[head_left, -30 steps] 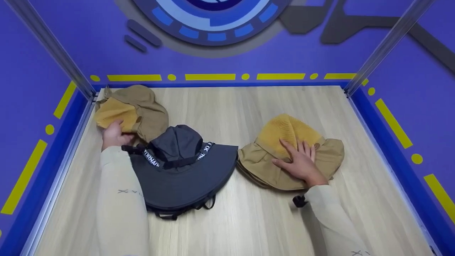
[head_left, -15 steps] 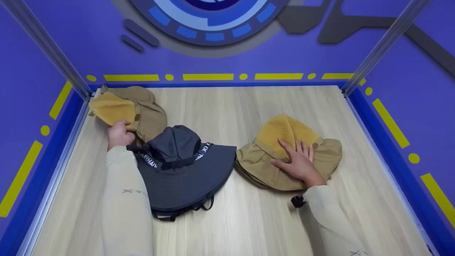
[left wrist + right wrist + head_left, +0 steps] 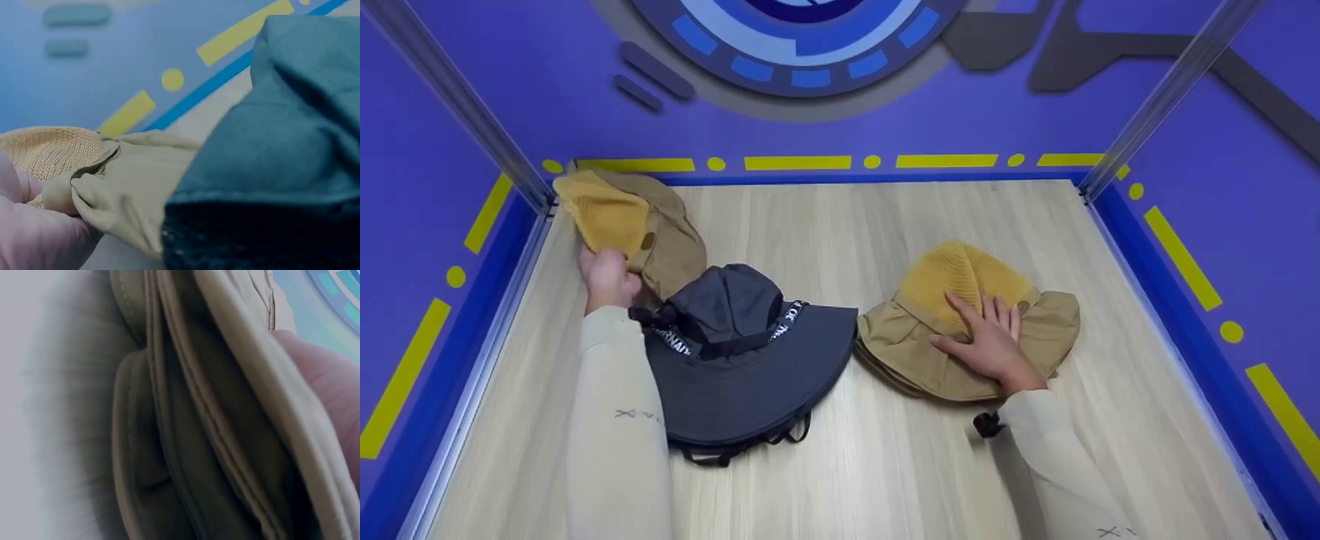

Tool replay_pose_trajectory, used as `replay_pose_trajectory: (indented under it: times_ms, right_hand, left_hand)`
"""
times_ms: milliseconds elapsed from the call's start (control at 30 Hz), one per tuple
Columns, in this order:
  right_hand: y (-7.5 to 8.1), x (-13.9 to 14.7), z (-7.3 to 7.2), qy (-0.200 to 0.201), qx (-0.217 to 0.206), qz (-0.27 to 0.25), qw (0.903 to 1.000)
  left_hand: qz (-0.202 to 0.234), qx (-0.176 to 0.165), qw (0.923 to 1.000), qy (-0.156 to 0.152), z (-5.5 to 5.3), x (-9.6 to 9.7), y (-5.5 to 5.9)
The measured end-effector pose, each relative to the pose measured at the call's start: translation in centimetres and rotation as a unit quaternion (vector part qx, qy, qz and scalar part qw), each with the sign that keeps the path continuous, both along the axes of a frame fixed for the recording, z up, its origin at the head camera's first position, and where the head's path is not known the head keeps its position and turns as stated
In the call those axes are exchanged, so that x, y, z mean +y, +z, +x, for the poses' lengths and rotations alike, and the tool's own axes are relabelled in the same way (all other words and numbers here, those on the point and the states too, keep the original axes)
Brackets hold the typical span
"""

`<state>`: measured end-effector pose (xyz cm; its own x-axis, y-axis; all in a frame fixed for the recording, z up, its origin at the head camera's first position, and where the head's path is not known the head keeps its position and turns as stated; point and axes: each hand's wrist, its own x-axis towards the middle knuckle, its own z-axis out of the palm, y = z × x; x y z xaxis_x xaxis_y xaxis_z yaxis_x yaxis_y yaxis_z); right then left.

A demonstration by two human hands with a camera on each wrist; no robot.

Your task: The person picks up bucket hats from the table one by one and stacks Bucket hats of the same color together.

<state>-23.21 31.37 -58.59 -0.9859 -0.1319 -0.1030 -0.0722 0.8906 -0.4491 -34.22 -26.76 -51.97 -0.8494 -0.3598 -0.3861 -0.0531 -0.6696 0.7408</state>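
Note:
At the far left corner of the table, my left hand [image 3: 609, 279] grips a bucket hat [image 3: 667, 240] with a yellow knit crown and tan brim. The left wrist view shows the thumb and fingers pinching the hat [image 3: 135, 174] where knit meets tan cloth. My right hand [image 3: 990, 345] rests, fingers spread, on another yellow and tan hat [image 3: 937, 285] at the right. Under its brim, the right wrist view shows several layered tan brims [image 3: 185, 427]. A dark grey wide-brimmed hat [image 3: 750, 382] with a lettered band lies between the hands, its crown overlapping the left hat's brim in the head view.
The hats lie on a pale wood-grain table [image 3: 825, 480]. Blue-purple panels [image 3: 810, 135] with yellow markings stand at its back and sides, joined by metal corner posts [image 3: 1174, 97]. A black strap [image 3: 712, 456] pokes out below the grey hat.
My left hand has moved its hat slightly, raising the yellow crown and tan brim up toward the back panel. The right hand and the other hats stay in place.

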Motion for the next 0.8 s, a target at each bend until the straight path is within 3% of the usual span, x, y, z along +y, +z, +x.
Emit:
replay_pose_trajectory:
  times_ms: [133,200,233,300,367,400,467,600,733,800]
  right_hand:
    - [0.3,0.0,-0.2,0.004,-0.002,0.004,1.0000]
    - [0.4,-0.1,-0.3,0.005,-0.003,0.004,1.0000]
    - [0.4,-0.1,-0.3,0.005,-0.003,0.004,1.0000]
    - [0.5,-0.1,-0.2,0.005,-0.004,0.000,1.0000]
    - [0.5,-0.1,-0.1,0.004,-0.003,-0.006,1.0000]
    - [0.5,-0.1,-0.1,0.004,-0.003,-0.008,1.0000]
    - [0.6,-0.1,-0.1,0.004,-0.002,-0.013,0.9999]
    - [0.9,0.1,-0.1,0.007,0.002,-0.024,0.9997]
    - [1.3,0.2,-0.1,0.003,0.012,-0.050,0.9987]
    - [1.6,0.1,-0.1,-0.005,0.025,-0.069,0.9973]
  left_hand:
    - [-0.105,0.016,0.9943,-0.010,0.3,0.3,2.3]
    - [-0.197,0.010,0.9797,-0.034,0.4,0.4,3.5]
    - [-0.251,0.008,0.9665,-0.051,0.5,0.5,4.0]
    - [-0.357,0.017,0.9308,-0.077,0.7,0.6,5.0]
    - [-0.428,0.034,0.8985,-0.091,0.8,0.7,5.7]
    - [-0.454,0.043,0.8852,-0.092,0.9,0.9,6.1]
    - [-0.483,0.062,0.8687,-0.090,1.2,1.2,7.3]
    - [-0.495,0.083,0.8598,-0.094,2.0,2.1,9.9]
    - [-0.465,0.121,0.8713,-0.101,2.8,3.5,12.2]
    - [-0.429,0.152,0.8843,-0.103,3.2,4.3,13.0]
